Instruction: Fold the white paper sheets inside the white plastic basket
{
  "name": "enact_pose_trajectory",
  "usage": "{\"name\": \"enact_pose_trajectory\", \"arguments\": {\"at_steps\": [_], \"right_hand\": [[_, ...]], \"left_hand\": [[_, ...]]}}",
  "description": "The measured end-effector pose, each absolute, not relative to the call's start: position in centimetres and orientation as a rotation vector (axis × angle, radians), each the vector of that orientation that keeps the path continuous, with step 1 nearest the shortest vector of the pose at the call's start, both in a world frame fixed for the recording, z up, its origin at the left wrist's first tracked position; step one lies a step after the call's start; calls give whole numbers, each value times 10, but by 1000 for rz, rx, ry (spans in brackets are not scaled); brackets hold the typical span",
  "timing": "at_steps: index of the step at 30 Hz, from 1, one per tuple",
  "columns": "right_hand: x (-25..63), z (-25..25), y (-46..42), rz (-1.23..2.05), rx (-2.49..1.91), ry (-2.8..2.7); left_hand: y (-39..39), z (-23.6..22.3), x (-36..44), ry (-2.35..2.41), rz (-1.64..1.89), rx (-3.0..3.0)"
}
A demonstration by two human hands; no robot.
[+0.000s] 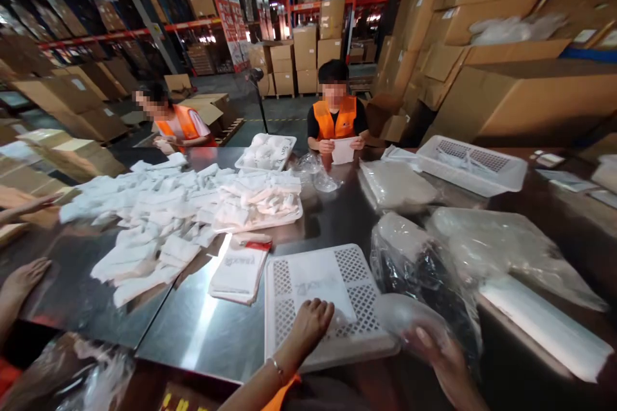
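Note:
A white plastic basket (308, 359) stands in front of me at the table's near edge. A white printed sheet or packet (318, 273) lies in it. My left hand (311, 324), with a bracelet at the wrist, is over the basket's near part, its fingers curled; whatever is under them is hidden. To the right of the basket my right hand (441, 350), blurred, grips a clear plastic bag (409, 314) with the thumb on top. A stack of white printed sheets or packets (238, 273) with a red object (258, 245) on it lies left of the basket.
Folded white cloths (144, 225) cover the table's left side, some in a white tray (289, 221). Clear plastic bags (506, 244) and a white roll (544, 327) lie on the right. Two people in orange vests (335, 119) work opposite; another person's hand (26, 279) rests at left.

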State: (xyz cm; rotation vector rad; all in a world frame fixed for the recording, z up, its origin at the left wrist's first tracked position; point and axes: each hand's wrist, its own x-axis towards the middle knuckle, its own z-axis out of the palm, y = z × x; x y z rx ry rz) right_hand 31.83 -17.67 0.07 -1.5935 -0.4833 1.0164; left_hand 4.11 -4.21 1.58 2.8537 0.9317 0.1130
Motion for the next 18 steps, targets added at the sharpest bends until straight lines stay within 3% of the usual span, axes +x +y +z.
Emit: {"name": "enact_pose_trajectory", "arguments": {"at_steps": [2, 5, 8, 12, 15, 18], "right_hand": [[286, 5, -189, 923, -1665, -579], [245, 15, -190, 471, -1722, -1161], [216, 32, -177, 41, -1425, -1881], [194, 58, -156, -298, -1177, -2255], [193, 71, -145, -474, -1029, -2399], [200, 76, -142, -372, -928, -2473]], "left_hand": [[-37, 24, 41, 928, 90, 2795], [-29, 32, 35, 890, 118, 2767], [-26, 32, 28, 815, 192, 2776], [-28, 31, 17, 759, 335, 2725], [-27, 35, 11, 750, 377, 2697], [-22, 41, 6, 774, 345, 2681]]}}
